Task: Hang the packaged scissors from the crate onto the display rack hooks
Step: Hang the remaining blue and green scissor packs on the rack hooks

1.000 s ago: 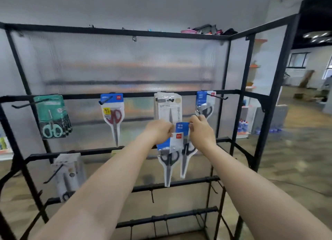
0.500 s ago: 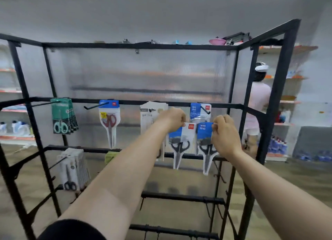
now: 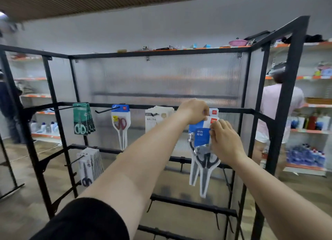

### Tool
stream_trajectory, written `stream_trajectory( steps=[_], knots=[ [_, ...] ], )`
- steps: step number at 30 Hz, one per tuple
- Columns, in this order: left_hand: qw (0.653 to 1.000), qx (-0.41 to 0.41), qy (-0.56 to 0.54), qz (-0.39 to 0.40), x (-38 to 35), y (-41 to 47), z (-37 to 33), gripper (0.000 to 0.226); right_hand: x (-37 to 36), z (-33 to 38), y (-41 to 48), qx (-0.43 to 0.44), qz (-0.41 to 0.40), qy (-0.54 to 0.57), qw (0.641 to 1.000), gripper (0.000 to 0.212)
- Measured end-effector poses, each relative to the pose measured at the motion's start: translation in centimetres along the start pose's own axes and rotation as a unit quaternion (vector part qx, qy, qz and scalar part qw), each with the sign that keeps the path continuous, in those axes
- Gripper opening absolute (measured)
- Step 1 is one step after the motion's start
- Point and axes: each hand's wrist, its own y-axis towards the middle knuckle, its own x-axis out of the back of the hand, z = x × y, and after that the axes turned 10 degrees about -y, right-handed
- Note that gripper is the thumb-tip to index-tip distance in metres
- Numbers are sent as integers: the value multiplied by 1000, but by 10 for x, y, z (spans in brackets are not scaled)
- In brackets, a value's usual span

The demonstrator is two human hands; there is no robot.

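Fingers (image 3: 203, 114) of my left hand (image 3: 195, 111) are curled over the top edge of the rear scissors pack (image 3: 198, 126), blue-and-white card, clamped on it. Fingers of my right hand (image 3: 224, 141) pinch the right edge of the front scissors pack (image 3: 202, 137), blue card, also clamped. Both packs are held in the air, overlapping, blades pointing down, just in front of the middle bar of the display rack (image 3: 280, 114), toward its right end. Another blue-white pack (image 3: 214, 112) sits just behind my left hand at the bar; cannot tell its hook. Further left along the same bar: white pack (image 3: 156, 117), red-handled scissors pack (image 3: 121, 123) on a hook (image 3: 106, 109), green packs (image 3: 81, 118) bunched on another hook. Lower bar, left: white packs (image 3: 89, 166) with black-handled scissors. Ribbed translucent panel (image 3: 161, 78) backs the rack. Beyond the rack on the right, person in pink top (image 3: 273, 105) faces store shelves (image 3: 314, 105).
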Motion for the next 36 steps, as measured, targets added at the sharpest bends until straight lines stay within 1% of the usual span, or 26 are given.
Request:
stream_trajectory(
  steps=[8, 16, 20, 22, 29, 32, 35, 36],
  knots=[
    [999, -7, -4, -31, -11, 13, -16, 22, -4, -4, 0, -43, -4, 20, 999, 8],
    [999, 30, -40, 4, -8, 26, -26, 21, -8, -7, 3, -48, -16, 33, 998, 8],
    [994, 68, -67, 54, -2, 28, -26, 17, -11, -10, 6, -53, -25, 42, 997, 9],
    [992, 74, -72, 68, -1, 28, -26, 18, -14, -11, 5, -53, -28, 47, 997, 10],
    [986, 84, -112, 92, 0, 35, -20, 19, -19, -13, 6, -48, -32, 50, 997, 11],
    [983, 92, -127, 96, -3, 41, -13, 16, -17, -14, 12, -46, -58, 66, 995, 9],
    [985, 77, -130, 78, -12, 49, -4, 4, -14, -14, 23, -71, -90, 94, 989, 10],
    [987, 74, -129, 64, -14, 52, -1, 6, -14, -14, 28, -79, -91, 102, 987, 9]
  ],
)
